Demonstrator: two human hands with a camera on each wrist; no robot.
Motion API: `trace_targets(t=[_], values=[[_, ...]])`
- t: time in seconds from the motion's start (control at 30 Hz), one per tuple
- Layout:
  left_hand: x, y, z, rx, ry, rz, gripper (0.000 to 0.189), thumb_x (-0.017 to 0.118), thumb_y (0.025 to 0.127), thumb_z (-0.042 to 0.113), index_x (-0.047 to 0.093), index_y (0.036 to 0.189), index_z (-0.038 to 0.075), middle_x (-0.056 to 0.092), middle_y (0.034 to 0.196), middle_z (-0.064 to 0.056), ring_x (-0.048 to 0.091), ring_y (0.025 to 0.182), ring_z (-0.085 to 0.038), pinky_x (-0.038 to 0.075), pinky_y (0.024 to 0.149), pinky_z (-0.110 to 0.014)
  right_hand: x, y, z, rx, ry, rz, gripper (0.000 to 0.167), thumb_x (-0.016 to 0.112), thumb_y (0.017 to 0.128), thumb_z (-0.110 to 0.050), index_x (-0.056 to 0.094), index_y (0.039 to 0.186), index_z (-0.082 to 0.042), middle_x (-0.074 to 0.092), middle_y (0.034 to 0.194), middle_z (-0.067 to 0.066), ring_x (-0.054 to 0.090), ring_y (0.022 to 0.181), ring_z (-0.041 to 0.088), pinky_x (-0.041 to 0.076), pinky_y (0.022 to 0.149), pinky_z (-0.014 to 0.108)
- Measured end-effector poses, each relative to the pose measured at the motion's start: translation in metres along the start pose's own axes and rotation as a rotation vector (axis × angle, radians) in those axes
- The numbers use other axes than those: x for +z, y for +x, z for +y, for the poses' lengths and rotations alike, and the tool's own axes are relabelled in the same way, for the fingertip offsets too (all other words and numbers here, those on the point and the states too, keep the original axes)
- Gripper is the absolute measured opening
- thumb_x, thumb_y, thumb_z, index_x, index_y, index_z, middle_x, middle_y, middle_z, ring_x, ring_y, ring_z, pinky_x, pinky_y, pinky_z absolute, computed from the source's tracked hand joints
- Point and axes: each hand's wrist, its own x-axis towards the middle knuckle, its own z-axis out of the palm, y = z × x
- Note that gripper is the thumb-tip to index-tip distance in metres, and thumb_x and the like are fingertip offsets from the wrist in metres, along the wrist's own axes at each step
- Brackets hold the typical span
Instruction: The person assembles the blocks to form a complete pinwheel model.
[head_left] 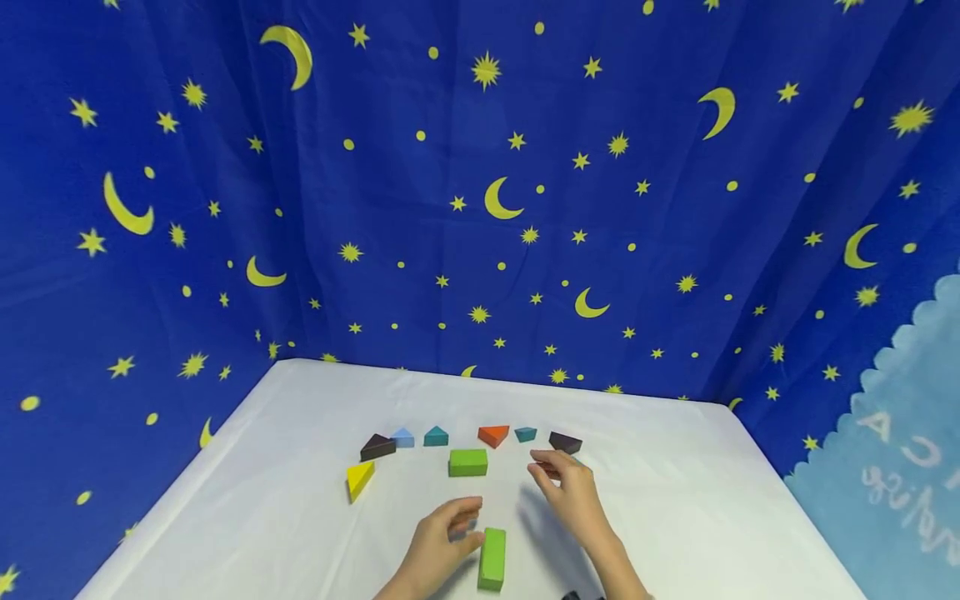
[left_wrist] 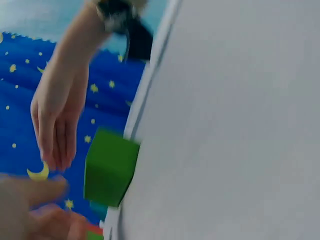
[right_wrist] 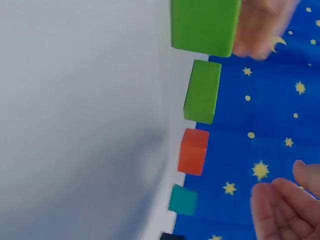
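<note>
Beside the near green block (head_left: 492,560), my left hand (head_left: 442,542) hovers with loosely bent fingers, its thumb close to the block's left side; whether they touch I cannot tell. My right hand (head_left: 573,492) is in the air over the table to the right, fingers relaxed, nothing between thumb and fingertips. Farther back lies a second green block (head_left: 468,462). The left wrist view has a green block (left_wrist: 111,167) with the right hand (left_wrist: 57,115) beyond it. In the right wrist view, the right palm (right_wrist: 287,210) shows and the left hand (right_wrist: 262,25) is blurred.
On the white table (head_left: 247,508) stand a yellow triangle block (head_left: 360,480), a dark one (head_left: 377,447), a light blue one (head_left: 403,437), a teal one (head_left: 436,437), an orange-red one (head_left: 493,435), a smaller teal block (head_left: 526,434) and another dark block (head_left: 565,442). A blue curtain (head_left: 420,183) surrounds it.
</note>
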Motion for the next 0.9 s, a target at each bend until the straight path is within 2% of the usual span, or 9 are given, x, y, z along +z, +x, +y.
trace_targets(t=[0.07, 0.13, 0.27, 0.33, 0.5, 0.67, 0.8, 0.9], values=[[0.003, -0.004, -0.007, -0.053, -0.05, -0.006, 0.047, 0.073, 0.082, 0.01, 0.055, 0.123, -0.007, 0.059, 0.12, -0.019, 0.058, 0.109, -0.032, 0.051, 0.088, -0.031, 0.005, 0.004, 0.008, 0.014, 0.105, 0.012, 0.014, 0.069, 0.086, -0.006, 0.07, 0.098, -0.001, 0.069, 0.091, 0.008, 0.066, 0.078, 0.015, 0.056, 0.068, 0.024], [0.006, -0.007, -0.012, -0.08, -0.079, -0.014, 0.051, 0.074, 0.081, 0.011, 0.054, 0.124, -0.008, 0.058, 0.12, -0.019, 0.057, 0.11, -0.032, 0.051, 0.089, -0.031, 0.012, 0.008, 0.019, 0.085, 0.199, -0.001, 0.013, 0.068, 0.086, -0.006, 0.071, 0.097, -0.002, 0.07, 0.09, 0.007, 0.066, 0.077, 0.014, 0.055, 0.066, 0.021], [0.009, -0.007, -0.016, -0.053, -0.103, -0.01, 0.058, 0.075, 0.081, 0.018, 0.051, 0.126, -0.01, 0.055, 0.124, -0.022, 0.053, 0.114, -0.035, 0.048, 0.094, -0.035, 0.028, 0.02, 0.036, 0.256, 0.387, -0.058, 0.016, 0.068, 0.087, -0.007, 0.072, 0.1, 0.0, 0.07, 0.092, 0.011, 0.067, 0.081, 0.02, 0.055, 0.07, 0.022], [0.009, -0.008, -0.017, -0.057, -0.097, -0.018, 0.062, 0.076, 0.081, 0.024, 0.051, 0.127, -0.009, 0.055, 0.125, -0.022, 0.053, 0.115, -0.035, 0.047, 0.094, -0.035, 0.036, 0.026, 0.039, 0.274, 0.408, -0.102, 0.018, 0.068, 0.087, -0.01, 0.072, 0.102, 0.0, 0.07, 0.094, 0.012, 0.067, 0.085, 0.022, 0.055, 0.073, 0.023], [0.007, -0.007, -0.016, -0.035, -0.051, -0.029, 0.065, 0.077, 0.079, 0.026, 0.05, 0.128, -0.007, 0.054, 0.127, -0.021, 0.053, 0.116, -0.035, 0.047, 0.095, -0.035, 0.05, 0.041, 0.038, 0.178, 0.324, -0.207, 0.021, 0.07, 0.086, -0.018, 0.073, 0.102, -0.006, 0.07, 0.098, 0.007, 0.066, 0.091, 0.02, 0.054, 0.075, 0.025], [0.004, -0.004, -0.014, -0.019, -0.044, -0.026, 0.063, 0.077, 0.08, 0.023, 0.05, 0.128, -0.007, 0.053, 0.127, -0.021, 0.052, 0.117, -0.034, 0.046, 0.096, -0.034, 0.059, 0.053, 0.036, 0.055, 0.281, -0.319, 0.023, 0.068, 0.087, -0.014, 0.071, 0.108, -0.003, 0.07, 0.102, 0.008, 0.066, 0.093, 0.02, 0.054, 0.078, 0.028], [0.003, -0.004, -0.013, -0.026, -0.037, -0.026, 0.063, 0.077, 0.08, 0.023, 0.05, 0.128, -0.007, 0.052, 0.127, -0.021, 0.051, 0.118, -0.034, 0.046, 0.096, -0.033, 0.064, 0.057, 0.037, -0.018, 0.229, -0.366, 0.023, 0.069, 0.087, -0.012, 0.071, 0.107, -0.002, 0.07, 0.101, 0.007, 0.065, 0.092, 0.02, 0.054, 0.077, 0.026], [0.003, -0.004, -0.014, -0.028, -0.029, -0.025, 0.063, 0.077, 0.08, 0.023, 0.049, 0.129, -0.006, 0.052, 0.127, -0.02, 0.051, 0.118, -0.034, 0.046, 0.096, -0.033, 0.066, 0.058, 0.036, -0.041, 0.2, -0.371, 0.023, 0.07, 0.085, -0.012, 0.071, 0.105, -0.002, 0.07, 0.099, 0.007, 0.065, 0.091, 0.02, 0.054, 0.075, 0.026]])
